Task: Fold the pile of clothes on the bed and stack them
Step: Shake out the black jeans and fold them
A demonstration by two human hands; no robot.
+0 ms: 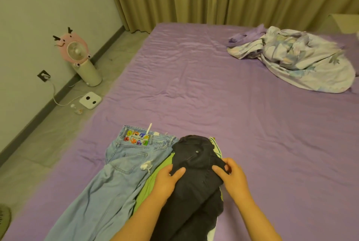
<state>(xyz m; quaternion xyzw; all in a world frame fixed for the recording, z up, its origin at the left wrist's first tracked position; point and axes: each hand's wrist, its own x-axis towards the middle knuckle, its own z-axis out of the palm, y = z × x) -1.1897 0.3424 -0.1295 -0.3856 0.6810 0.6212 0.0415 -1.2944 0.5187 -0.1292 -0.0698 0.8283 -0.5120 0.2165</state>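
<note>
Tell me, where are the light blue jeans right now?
The light blue jeans lie flat on the purple bed, low and left in the head view, beside the dark jeans both hands hold.

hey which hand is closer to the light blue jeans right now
Left. The left hand grips the dark jeans just beside the light blue jeans; the right hand holds the dark jeans' far side.

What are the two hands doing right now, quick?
Left hand: pinches the edge of the dark jeans.
Right hand: pinches the same dark jeans on the other side.
</note>
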